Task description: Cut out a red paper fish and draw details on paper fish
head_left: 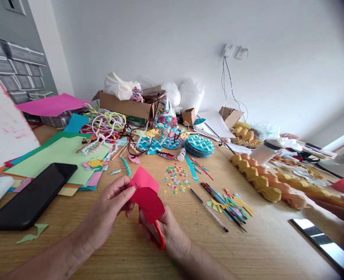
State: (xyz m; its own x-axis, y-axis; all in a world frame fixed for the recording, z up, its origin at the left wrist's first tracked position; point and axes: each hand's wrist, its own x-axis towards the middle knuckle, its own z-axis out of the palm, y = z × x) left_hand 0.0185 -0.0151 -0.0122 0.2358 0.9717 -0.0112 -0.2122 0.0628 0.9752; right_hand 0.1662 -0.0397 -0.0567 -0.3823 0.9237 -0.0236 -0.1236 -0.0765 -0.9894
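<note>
Close together, the left hand (107, 204) is pinching the red paper (150, 204) and the right hand (173, 231) is gripping the scissors (161, 241) just under it. They seem to be cutting; a neat snip would be needing still paper.

Craft workspace, indoor: wooden table (107, 241) holding coloured paper (52, 159), pipe cleaners (104, 120), pens (209, 210), confetti (176, 179) and painted egg cartons (255, 177); cardboard boxes (125, 105) lining a plain wall (160, 42).
</note>
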